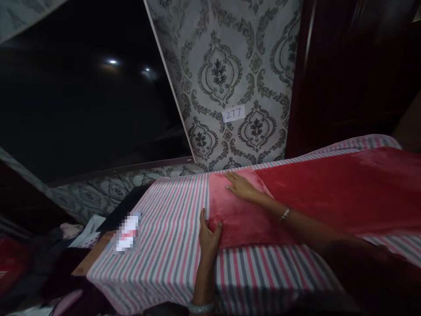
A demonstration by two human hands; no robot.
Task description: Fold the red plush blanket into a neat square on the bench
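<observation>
1. Left hand [208, 237], nearest us, grips the near corner of the red cloth [329, 193], thumb pressed on top.
2. Right hand [241, 186] lies open and flat on the cloth's far corner, gripping nothing.
3. Cloth's spread over the striped sheet [171, 219], mostly smooth, but that near corner isn't let go yet.
4. Beyond the cloth, patterned wallpaper [223, 66] carries a "217" label [233, 113].
</observation>
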